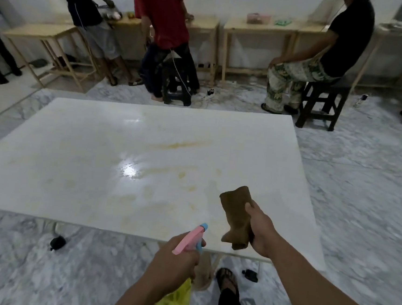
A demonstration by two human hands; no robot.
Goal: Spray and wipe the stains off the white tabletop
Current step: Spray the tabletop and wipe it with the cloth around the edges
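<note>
Left hand (173,261): fingers clamped around the spray bottle (178,291), nozzle toward the stains (181,145) on the white worktop (73,153). Right hand (262,233): fingers pinching the brown cloth (237,216) above the near edge.

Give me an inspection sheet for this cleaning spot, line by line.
Surface: glossy white tabletop, yellowish stain streak and fainter blotches, wet glare at centre.
Job's things: yellow spray bottle with pink and blue nozzle; brown folded cloth.
Clutter: nothing seen on the tabletop.
Hands: left hand grips the bottle; right hand holds the cloth above the table.
Cables: white cords on the floor near a black stool.
Surroundings: marble floor, wooden tables, other people.
</note>
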